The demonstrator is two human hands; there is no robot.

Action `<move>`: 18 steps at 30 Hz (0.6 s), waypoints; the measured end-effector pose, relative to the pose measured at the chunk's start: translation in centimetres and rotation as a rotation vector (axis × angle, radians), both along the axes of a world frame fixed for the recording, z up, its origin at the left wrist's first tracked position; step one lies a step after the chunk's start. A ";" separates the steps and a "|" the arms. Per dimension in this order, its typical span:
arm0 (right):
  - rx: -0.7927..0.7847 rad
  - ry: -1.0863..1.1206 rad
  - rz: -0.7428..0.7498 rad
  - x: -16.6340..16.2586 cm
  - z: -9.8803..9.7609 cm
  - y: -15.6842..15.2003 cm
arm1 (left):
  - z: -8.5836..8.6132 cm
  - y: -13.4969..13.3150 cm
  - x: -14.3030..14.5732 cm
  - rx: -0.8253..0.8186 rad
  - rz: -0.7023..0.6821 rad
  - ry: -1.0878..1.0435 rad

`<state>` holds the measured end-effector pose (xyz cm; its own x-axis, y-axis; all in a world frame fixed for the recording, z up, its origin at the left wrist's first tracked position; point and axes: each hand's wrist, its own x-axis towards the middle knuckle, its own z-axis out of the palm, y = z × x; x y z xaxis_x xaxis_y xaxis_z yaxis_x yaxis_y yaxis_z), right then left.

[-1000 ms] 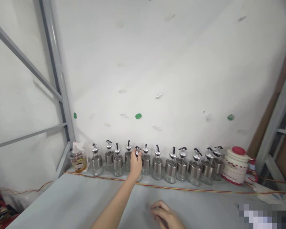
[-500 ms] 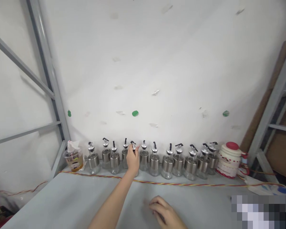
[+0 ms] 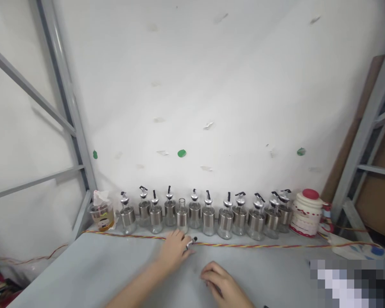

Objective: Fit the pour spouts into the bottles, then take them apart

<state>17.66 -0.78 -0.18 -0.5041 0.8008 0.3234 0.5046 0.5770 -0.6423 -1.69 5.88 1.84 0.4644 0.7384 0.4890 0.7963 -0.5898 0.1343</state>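
Observation:
My left hand (image 3: 175, 252) is low over the grey tabletop, its fingers closed on a pour spout (image 3: 190, 244) with a black tip and silver body. Just behind it stands an open-necked glass bottle (image 3: 182, 217) with a steel sleeve. On either side, several like bottles, such as this one (image 3: 208, 220), stand upright in a row against the wall, each topped with a silver and black spout. My right hand (image 3: 223, 284) rests near the front of the table with curled fingers; whatever lies inside them is hidden.
A red and yellow twisted cord (image 3: 259, 246) runs across the table before the bottles. At the left end sits a plastic cup (image 3: 102, 216) with tissue; at the right, a cream jar (image 3: 306, 216) with a red lid. Grey metal posts (image 3: 365, 145) frame both sides.
My left hand has come down and toward me from the bottle's top, bringing the spout with it. That bottle's neck is now bare. My right hand has hardly moved.

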 end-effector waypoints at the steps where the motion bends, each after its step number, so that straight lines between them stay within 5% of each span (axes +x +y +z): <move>1: -0.007 0.011 -0.006 0.0 0.1 -0.1 | -0.4 -0.8 -0.4 -0.052 0.015 0.087; 8: -0.043 0.053 -0.009 -0.1 0.4 -0.5 | -0.4 -2.3 -2.5 -0.155 0.111 0.080; 11: -0.046 0.051 -0.003 0.0 0.1 -0.3 | -0.3 -0.9 -3.5 0.026 0.127 -0.182; 14: -0.042 0.036 0.006 0.1 -0.2 -0.1 | 0.7 1.4 -4.6 0.275 0.337 -0.602; 18: -0.035 0.005 0.018 0.2 -0.5 0.2 | 2.6 5.3 -5.6 0.275 0.510 -0.872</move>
